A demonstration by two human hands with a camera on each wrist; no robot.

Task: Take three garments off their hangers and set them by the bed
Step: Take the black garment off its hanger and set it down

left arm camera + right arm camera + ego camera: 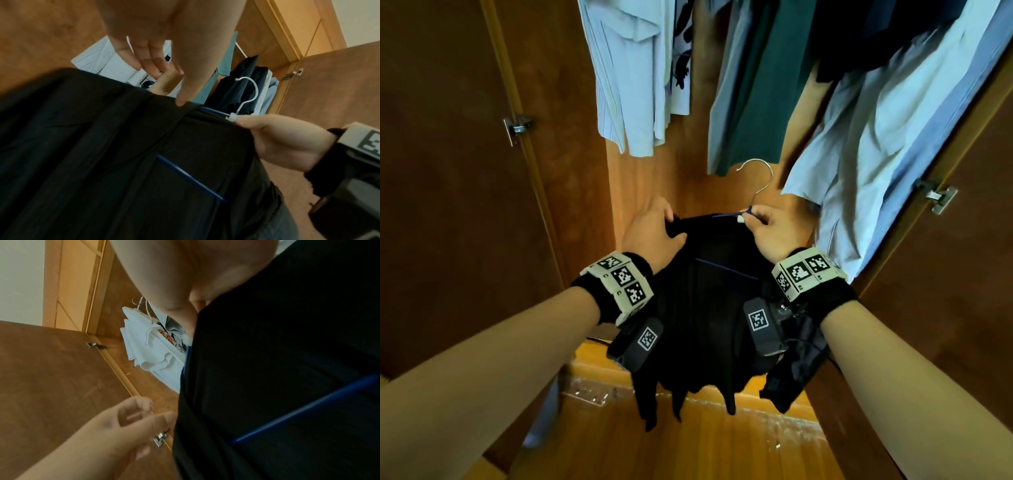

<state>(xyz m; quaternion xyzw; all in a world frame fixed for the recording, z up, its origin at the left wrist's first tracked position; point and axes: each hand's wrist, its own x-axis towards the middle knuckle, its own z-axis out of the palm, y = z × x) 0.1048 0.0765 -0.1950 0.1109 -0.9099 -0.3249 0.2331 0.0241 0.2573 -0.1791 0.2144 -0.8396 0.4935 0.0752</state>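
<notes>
Head view: black garment (709, 308) on blue hanger (726, 215), held off rail in front of open wardrobe (465, 171). Left hand (654, 233) grip curled on fabric at shoulder; right hand (774, 229) pinching hanger neck below metal hook (760, 174).
Left wrist view: left fingers (144, 58) on collar edge; blue bar (191, 178) showing in neck opening.
Right wrist view: mostly black fabric, blue bar.
Advice: hold hanger steady, slide shoulder off arm end, then tilt hanger out through neck; avoid stretching collar.

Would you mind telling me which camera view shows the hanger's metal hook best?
The left wrist view: the hook stands whole and sharp above the right hand, which pinches the hanger at its neck. The head view shows it whole but smaller. In the right wrist view the black garment and palm hide it.
</notes>
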